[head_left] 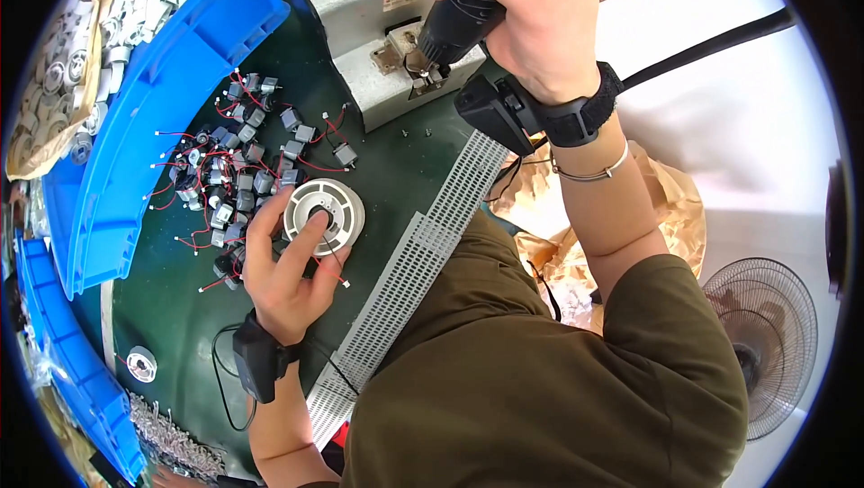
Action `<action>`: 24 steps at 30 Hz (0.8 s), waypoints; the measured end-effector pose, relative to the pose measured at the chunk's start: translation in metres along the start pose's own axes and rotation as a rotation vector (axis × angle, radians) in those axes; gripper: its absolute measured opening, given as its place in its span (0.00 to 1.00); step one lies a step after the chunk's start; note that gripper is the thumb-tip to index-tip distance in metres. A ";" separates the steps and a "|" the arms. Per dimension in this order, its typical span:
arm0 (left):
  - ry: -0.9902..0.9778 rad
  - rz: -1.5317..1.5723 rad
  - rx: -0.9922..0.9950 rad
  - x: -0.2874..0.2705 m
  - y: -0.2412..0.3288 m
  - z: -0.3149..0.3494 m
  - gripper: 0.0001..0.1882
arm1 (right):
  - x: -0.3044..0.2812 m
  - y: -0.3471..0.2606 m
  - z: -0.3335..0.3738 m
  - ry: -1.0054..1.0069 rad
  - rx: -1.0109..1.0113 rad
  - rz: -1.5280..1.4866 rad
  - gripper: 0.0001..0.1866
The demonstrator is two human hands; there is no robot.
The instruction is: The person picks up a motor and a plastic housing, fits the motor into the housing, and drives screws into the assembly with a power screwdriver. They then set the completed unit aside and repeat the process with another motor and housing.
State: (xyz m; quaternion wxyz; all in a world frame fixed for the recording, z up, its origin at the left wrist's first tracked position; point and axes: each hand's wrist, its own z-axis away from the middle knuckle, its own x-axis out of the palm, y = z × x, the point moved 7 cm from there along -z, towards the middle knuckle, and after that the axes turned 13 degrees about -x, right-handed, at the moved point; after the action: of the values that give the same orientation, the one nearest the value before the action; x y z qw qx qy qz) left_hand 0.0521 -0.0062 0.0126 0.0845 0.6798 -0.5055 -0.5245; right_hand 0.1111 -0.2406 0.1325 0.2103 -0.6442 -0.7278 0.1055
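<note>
My left hand (286, 267) rests on the green bench, its fingers pressing a small motor into the middle of a round white plastic wheel (326, 213). Red and black wires trail from under that hand. My right hand (526, 11) is raised at the top of the view, closed around the black handle (459, 15) of a lever on a grey metal press (387, 47). A black band with a device sits on each wrist.
A heap of small grey motors (229, 177) with red and black leads lies left of the wheel. Blue bins (171, 83) holding white plastic parts curve along the left. A slotted grey cable duct (423, 249) runs along the bench edge. A floor fan (765, 339) stands at the right.
</note>
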 end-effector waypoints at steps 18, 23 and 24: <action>0.055 -0.091 0.065 -0.004 0.012 -0.004 0.21 | 0.003 0.002 0.010 -0.151 -0.149 -0.567 0.28; 0.085 -0.076 0.051 -0.007 0.008 0.000 0.20 | 0.076 0.013 0.044 0.271 1.102 -0.926 0.18; 0.085 -0.068 0.020 -0.006 0.007 -0.001 0.20 | 0.077 0.012 0.034 0.037 0.722 -0.164 0.13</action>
State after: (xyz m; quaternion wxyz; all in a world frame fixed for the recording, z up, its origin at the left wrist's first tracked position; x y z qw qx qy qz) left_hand 0.0490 -0.0056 0.0213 0.0812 0.7190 -0.4833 -0.4928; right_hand 0.1000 -0.1597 0.1100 0.4450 -0.4698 -0.6889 0.3266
